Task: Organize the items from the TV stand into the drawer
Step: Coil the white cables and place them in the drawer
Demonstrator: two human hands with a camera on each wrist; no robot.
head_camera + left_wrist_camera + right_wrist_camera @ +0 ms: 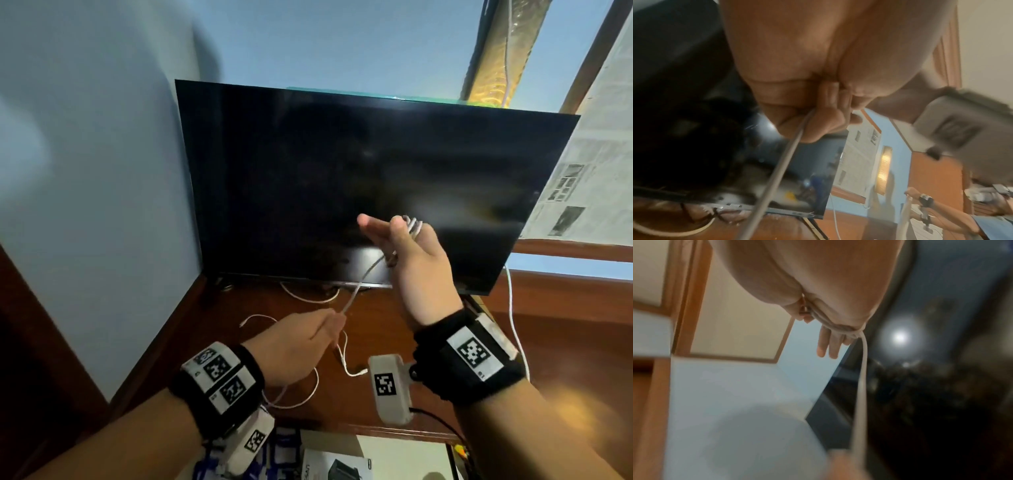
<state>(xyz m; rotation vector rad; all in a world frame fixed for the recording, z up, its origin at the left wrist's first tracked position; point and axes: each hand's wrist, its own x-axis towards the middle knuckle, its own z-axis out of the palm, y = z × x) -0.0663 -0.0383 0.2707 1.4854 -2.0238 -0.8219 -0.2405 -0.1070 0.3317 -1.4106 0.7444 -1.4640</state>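
Note:
A white cable [363, 277] runs taut between my two hands in front of the dark TV [342, 171]. My left hand [337, 322] hovers low over the wooden TV stand [219, 329] and pinches the cable [777, 170] between thumb and fingers [812, 123]. My right hand [411, 246] is raised higher, with several loops of the cable wound round it. In the right wrist view two fingers [828, 344] stretch out straight, a curled digit holds the cable end at the palm, and the cable [862, 378] hangs down.
A thinner white cable [308, 394] lies in loose curves on the stand under my left wrist. Another white cord [513, 325] drops down right of the TV. Below the stand's front edge an open drawer [394, 452] holds boxes [335, 466]. A blue wall stands at the left.

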